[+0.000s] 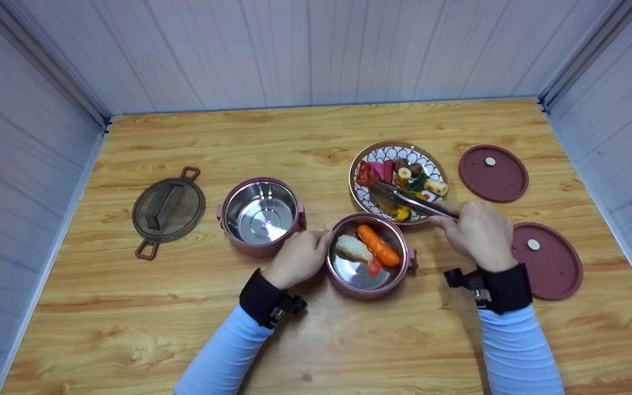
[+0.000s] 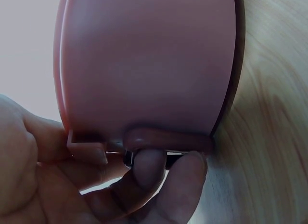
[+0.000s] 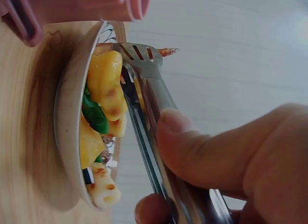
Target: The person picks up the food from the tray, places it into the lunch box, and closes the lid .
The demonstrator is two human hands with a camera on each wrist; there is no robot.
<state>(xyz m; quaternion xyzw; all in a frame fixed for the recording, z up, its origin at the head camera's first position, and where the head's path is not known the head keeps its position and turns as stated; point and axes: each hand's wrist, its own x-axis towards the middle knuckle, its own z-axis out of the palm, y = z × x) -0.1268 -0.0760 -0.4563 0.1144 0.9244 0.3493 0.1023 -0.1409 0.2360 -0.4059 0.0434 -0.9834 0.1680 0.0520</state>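
Observation:
My left hand (image 1: 301,256) holds the side handle of a pink steel-lined pot (image 1: 367,291); in the left wrist view its fingers curl at the handle (image 2: 163,138). Inside that pot lie an orange sausage (image 1: 378,246) and a piece of shrimp sushi (image 1: 353,248). My right hand (image 1: 478,233) grips metal tongs (image 1: 417,204), thumb on one arm. The tongs' heads are over a patterned plate (image 1: 355,196) of mixed food. In the right wrist view a brownish piece (image 3: 168,52) shows beyond the slotted head; whether it is pinched I cannot tell.
Left of my left hand stands a second pink pot (image 1: 264,219) with a bare steel inside. A dark lid with a handle (image 1: 169,209) lies farther left. Two maroon round lids (image 1: 493,175) (image 1: 554,263) are on the right. Pale panels (image 1: 305,55) border the wooden table (image 1: 184,307).

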